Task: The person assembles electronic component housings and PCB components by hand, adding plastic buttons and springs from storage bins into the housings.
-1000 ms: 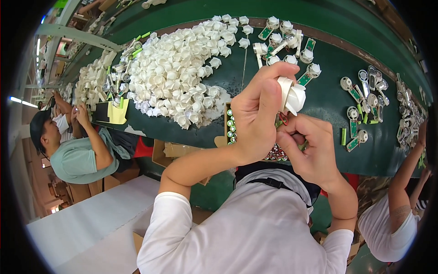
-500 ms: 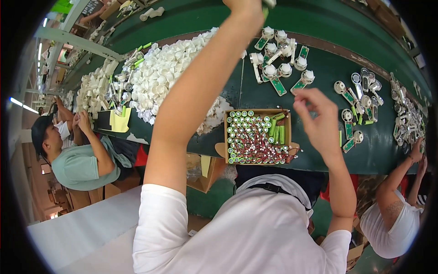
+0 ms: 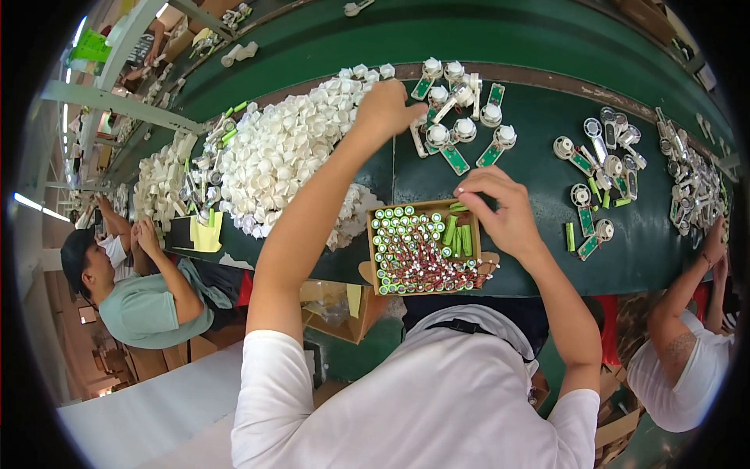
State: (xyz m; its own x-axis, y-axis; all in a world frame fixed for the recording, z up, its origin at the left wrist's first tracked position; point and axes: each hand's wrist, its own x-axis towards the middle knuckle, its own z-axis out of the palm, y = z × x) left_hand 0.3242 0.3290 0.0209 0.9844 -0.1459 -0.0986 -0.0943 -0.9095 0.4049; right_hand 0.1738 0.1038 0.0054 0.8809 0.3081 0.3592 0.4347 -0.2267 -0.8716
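My left hand (image 3: pixel 384 114) is at the right edge of a heap of white plastic caps (image 3: pixel 273 148). Its thumb stretches apart toward a cluster of small white assemblies with green circuit boards (image 3: pixel 454 159), and nothing shows in it. Some of its fingertips are hidden behind the hand. My right hand (image 3: pixel 500 205) hovers at the back right corner of a cardboard box (image 3: pixel 370 250), fingers bent and thumb slightly apart, with nothing visible between them. Green battery cells (image 3: pixel 467 240) with red and black wires fill the box, several lying on their sides nearest that hand.
More assemblies (image 3: pixel 582 195) and loose green cells lie at right on the dark green table (image 3: pixel 516 270). Beyond a raised edge runs a green belt (image 3: pixel 469 35) with a white part (image 3: pixel 358 8) on it. Co-workers sit at left (image 3: pixel 152 305) and right (image 3: pixel 680 367).
My left hand has come back from the far belt to the caps and no longer shows the green-and-white part. My right hand has moved left to the box.
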